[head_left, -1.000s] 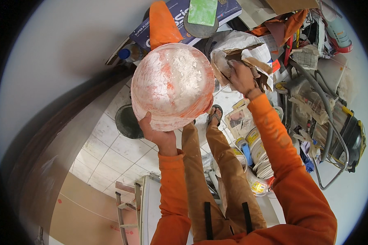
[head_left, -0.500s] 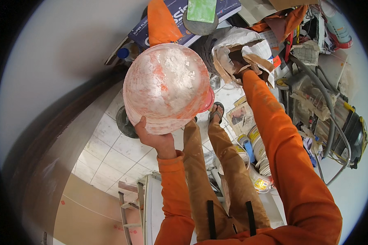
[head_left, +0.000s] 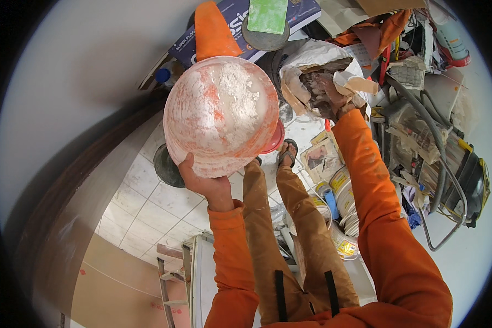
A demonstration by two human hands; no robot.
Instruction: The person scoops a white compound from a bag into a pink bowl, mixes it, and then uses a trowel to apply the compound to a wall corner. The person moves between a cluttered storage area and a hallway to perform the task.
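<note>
Your left hand (head_left: 206,183) is clamping the bowl (head_left: 188,109), powder (head_left: 240,93) already lying inside; your right hand (head_left: 335,97) is occupying the bag (head_left: 294,82), its fingers and remaining contents impossible to tell.

From here it looks like a room under renovation: dusty floor tiles (head_left: 172,199), stepladder (head_left: 175,302), torn paper sack (head_left: 310,57), powder-caked basin (head_left: 187,120).

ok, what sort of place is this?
Probably a room under renovation, or a work store for one: a smeared bowl holding pale powder, a torn-open paper sack and a ladder point that way.
</note>
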